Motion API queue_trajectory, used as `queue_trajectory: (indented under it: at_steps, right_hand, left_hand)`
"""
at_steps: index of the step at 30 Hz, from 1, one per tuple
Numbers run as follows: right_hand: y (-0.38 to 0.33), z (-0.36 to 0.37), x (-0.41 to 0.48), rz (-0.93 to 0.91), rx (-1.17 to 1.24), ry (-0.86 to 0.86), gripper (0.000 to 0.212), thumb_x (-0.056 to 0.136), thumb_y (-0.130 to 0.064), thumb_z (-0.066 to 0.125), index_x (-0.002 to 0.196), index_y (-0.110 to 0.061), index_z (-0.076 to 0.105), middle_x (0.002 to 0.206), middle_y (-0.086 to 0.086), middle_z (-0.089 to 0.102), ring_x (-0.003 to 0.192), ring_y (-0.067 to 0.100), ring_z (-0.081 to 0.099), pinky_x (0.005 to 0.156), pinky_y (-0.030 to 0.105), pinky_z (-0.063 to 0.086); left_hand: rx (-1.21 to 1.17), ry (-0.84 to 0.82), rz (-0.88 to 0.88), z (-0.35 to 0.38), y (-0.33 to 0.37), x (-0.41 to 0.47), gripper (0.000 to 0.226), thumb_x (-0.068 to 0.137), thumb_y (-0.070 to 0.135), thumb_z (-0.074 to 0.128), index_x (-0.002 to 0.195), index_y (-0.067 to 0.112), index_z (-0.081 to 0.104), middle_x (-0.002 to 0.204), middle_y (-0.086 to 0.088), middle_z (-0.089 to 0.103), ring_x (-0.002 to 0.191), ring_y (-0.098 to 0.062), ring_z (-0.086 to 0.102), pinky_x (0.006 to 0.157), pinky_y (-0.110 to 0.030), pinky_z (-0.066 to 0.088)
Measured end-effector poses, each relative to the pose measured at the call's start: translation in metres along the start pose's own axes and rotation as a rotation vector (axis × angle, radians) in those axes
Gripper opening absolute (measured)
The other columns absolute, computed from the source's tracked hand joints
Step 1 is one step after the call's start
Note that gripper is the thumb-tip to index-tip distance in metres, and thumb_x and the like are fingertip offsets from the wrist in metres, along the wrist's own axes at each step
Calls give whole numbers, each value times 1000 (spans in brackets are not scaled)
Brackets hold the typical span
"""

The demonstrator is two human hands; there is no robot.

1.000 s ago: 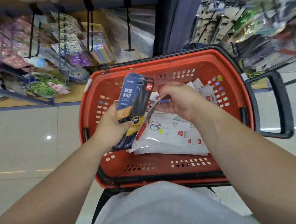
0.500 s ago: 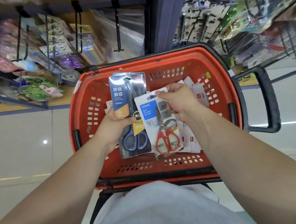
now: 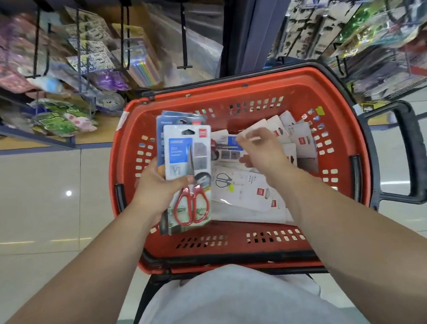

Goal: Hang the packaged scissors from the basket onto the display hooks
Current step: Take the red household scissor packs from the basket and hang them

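Observation:
A red basket (image 3: 335, 118) stands in front of me with several packaged scissors (image 3: 249, 189) lying in it. My left hand (image 3: 158, 188) grips two stacked packs over the basket's left side: a white pack with red-handled scissors (image 3: 188, 173) on top and a blue pack (image 3: 160, 140) behind it. Deeper in the basket, my right hand (image 3: 259, 151) pinches the top edge of another white pack (image 3: 229, 145). Black display hooks (image 3: 183, 37) jut out from the shelf wall beyond the basket.
Hanging packets of stickers and stationery (image 3: 94, 59) fill the hooks at the upper left. More hung goods (image 3: 349, 20) crowd the rack at the upper right. A dark blue post (image 3: 246, 25) divides the two. The basket's black handle (image 3: 414, 153) sticks out right over the pale floor.
The red-handled pack passed from my right hand to my left, now stacked on the blue pack. My right hand reached back into the basket and pinched another pack.

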State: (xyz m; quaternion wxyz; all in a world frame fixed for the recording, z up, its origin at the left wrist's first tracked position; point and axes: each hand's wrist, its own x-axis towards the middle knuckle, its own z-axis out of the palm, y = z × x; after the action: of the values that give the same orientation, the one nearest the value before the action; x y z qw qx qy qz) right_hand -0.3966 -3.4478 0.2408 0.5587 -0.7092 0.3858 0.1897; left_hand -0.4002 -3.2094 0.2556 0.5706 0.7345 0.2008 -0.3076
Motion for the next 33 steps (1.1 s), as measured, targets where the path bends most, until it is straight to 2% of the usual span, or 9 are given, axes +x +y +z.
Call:
queue_trajectory:
  at_steps: [5, 10, 13, 16, 19, 22, 29, 31, 33]
  right_hand:
    - [72, -18, 16, 105, -923, -222, 64, 87, -46, 76, 139, -16, 54, 126, 4, 66, 106, 24, 64, 90, 35, 54]
    - [79, -8, 21, -34, -1302, -102, 35, 90, -41, 70, 121, -25, 66, 116, 1, 66, 115, 25, 55, 86, 37, 38]
    - [67, -14, 20, -33, -1097, -288, 30, 97, -36, 67, 121, -18, 66, 120, 5, 67, 104, 21, 61, 78, 28, 41]
    - [49, -26, 9, 57, -429, -350, 25, 96, -10, 69, 117, -22, 65, 114, 3, 67, 91, 17, 69, 65, 31, 58]
    - [28, -37, -3, 108, -64, -382, 20, 98, -8, 62, 104, -18, 78, 109, 7, 78, 93, 21, 73, 86, 41, 60]
    - [9, -43, -7, 155, 194, -542, 39, 101, -20, 43, 120, -8, 74, 115, 11, 78, 107, 25, 75, 91, 36, 53]
    - [8, -40, -1, 24, 246, -824, 46, 101, 4, 45, 142, -10, 60, 139, 3, 68, 132, 15, 62, 103, 33, 51]
    - [8, -32, 0, -73, 74, -692, 34, 100, -2, 58, 129, -16, 70, 124, -2, 76, 120, 10, 69, 96, 32, 50]
    - [9, -23, 2, -175, -36, -388, 12, 93, -15, 76, 105, -16, 78, 94, -2, 81, 86, 4, 73, 80, 32, 48]
  left_hand:
    - [-68, 183, 18, -29, -11, -5, 49, 79, -5, 84, 119, 18, 71, 104, 1, 82, 95, -21, 79, 92, -48, 63]
    - [-66, 198, 27, -31, -12, -9, 48, 79, -4, 85, 116, 22, 70, 105, -1, 82, 97, -22, 79, 90, -46, 62]
    - [-29, 197, 63, -26, -9, -8, 51, 79, -2, 88, 117, 24, 66, 101, 5, 82, 94, -14, 79, 87, -38, 63]
    - [-34, 181, 82, -22, -4, -7, 48, 83, -2, 84, 115, 28, 64, 98, 9, 81, 92, -10, 79, 80, -29, 64]
    - [-59, 169, 85, -21, -2, -6, 52, 83, -1, 84, 128, 17, 65, 109, 0, 81, 98, -16, 79, 86, -34, 63]
    - [-65, 180, 79, -20, -3, -6, 48, 83, 2, 86, 124, 21, 68, 110, 3, 81, 101, -16, 78, 86, -35, 62]
    - [-101, 235, 39, -16, -8, -9, 47, 86, -2, 81, 125, 18, 67, 107, 5, 81, 94, -8, 78, 71, -18, 61]
    - [-103, 244, 22, -15, -9, -9, 49, 86, -1, 82, 127, 18, 65, 108, 5, 81, 94, -9, 78, 78, -27, 63]
    - [-105, 241, 11, -15, -9, -10, 50, 85, 1, 83, 129, 20, 65, 110, 5, 81, 98, -12, 78, 85, -34, 62]
